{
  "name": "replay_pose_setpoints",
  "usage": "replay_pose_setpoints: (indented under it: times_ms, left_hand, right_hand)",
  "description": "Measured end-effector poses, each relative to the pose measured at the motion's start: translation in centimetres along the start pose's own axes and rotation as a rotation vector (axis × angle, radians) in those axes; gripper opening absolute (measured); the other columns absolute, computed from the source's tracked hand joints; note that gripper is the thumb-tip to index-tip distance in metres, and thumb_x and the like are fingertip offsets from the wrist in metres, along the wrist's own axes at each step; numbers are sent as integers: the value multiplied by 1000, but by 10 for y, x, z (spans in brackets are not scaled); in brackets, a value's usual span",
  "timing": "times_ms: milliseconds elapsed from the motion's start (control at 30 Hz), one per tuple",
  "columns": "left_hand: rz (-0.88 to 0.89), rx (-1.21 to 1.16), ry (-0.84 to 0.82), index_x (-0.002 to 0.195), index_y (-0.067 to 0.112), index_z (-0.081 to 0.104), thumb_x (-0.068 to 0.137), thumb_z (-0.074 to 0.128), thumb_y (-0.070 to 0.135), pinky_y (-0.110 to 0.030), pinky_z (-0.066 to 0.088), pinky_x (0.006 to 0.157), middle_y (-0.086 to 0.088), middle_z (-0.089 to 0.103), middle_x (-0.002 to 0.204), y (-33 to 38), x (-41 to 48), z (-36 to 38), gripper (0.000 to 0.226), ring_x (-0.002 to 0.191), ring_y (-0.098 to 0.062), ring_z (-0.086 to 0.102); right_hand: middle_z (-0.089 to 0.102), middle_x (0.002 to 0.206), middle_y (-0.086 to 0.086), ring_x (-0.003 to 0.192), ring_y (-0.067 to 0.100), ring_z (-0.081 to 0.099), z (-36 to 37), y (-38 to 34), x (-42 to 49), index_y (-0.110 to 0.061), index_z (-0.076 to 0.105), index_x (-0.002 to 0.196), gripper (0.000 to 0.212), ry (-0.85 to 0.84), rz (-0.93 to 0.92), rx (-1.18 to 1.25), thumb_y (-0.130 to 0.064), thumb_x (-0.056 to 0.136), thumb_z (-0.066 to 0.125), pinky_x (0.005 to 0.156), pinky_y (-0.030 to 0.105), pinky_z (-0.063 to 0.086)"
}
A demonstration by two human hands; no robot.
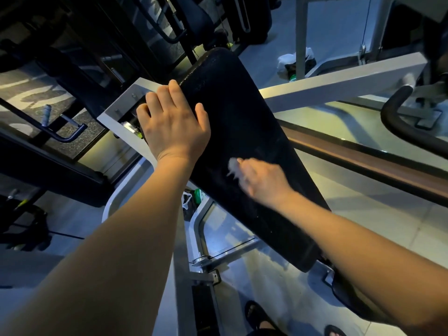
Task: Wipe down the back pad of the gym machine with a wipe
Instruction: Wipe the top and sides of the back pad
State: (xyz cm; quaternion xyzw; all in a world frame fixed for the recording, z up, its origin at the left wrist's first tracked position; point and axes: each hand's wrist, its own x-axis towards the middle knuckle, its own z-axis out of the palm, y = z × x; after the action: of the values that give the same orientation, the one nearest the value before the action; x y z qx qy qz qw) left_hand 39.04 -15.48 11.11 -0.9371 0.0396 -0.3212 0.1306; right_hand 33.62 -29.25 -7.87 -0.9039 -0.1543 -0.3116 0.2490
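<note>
The black back pad (pixel 242 112) of the gym machine slants from upper middle down to the lower right. My left hand (pixel 172 122) grips the pad's left edge near its top, fingers curled over the side and thumb on the face. My right hand (pixel 264 181) is on the middle of the pad's face and holds a small crumpled white wipe (pixel 233 167) against it. The right hand and wipe are blurred.
A white steel frame beam (pixel 339 78) crosses behind the pad. A brown wooden rail (pixel 363 163) runs to the right. A curved black handle (pixel 397 122) is at the far right. A white plastic bag (pixel 288 63) lies on the floor behind. Sandalled feet (pixel 257 314) show at the bottom.
</note>
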Motion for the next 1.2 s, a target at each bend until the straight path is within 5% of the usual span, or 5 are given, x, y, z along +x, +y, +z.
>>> replay_pose_setpoints:
  times_ms: [167, 400, 633, 867, 1200]
  left_hand:
    - [-1, 11, 4, 146, 4, 41, 97, 33, 52, -52, 34, 103, -18, 52, 133, 1, 0, 1, 69, 120, -39, 45]
    - [0, 14, 12, 145, 4, 40, 97, 33, 52, -52, 34, 103, -18, 51, 134, 1, -1, 0, 69, 120, -39, 45]
    - [-3, 16, -3, 146, 4, 39, 97, 32, 52, -52, 33, 104, -18, 50, 135, 1, -1, 0, 69, 123, -39, 44]
    - [-1, 6, 15, 145, 4, 41, 97, 34, 52, -52, 33, 103, -18, 52, 132, 1, -1, -1, 68, 120, -39, 45]
    - [-8, 12, 11, 145, 4, 42, 97, 35, 52, -53, 35, 102, -19, 53, 133, 1, 0, 0, 68, 120, -40, 46]
  right_hand:
    - [69, 92, 22, 77, 44, 66, -12, 39, 30, -5, 47, 113, 23, 39, 700, 22, -24, 102, 49, 57, 37, 30]
    - [63, 80, 11, 63, 36, 66, -1, -8, -12, -16, 43, 107, 32, -101, 34, 103, -24, 84, 64, 41, 33, 40]
    - [67, 100, 24, 86, 46, 64, -20, 60, 36, -3, 45, 120, 25, 32, 749, 74, -21, 102, 48, 61, 37, 32]
    - [65, 90, 11, 72, 37, 68, -5, 5, -13, -17, 43, 108, 25, -163, 151, 97, -34, 90, 41, 46, 35, 43]
    - [70, 91, 24, 78, 44, 68, -4, 26, 16, -1, 47, 112, 22, 106, 854, 106, -21, 103, 45, 57, 35, 33]
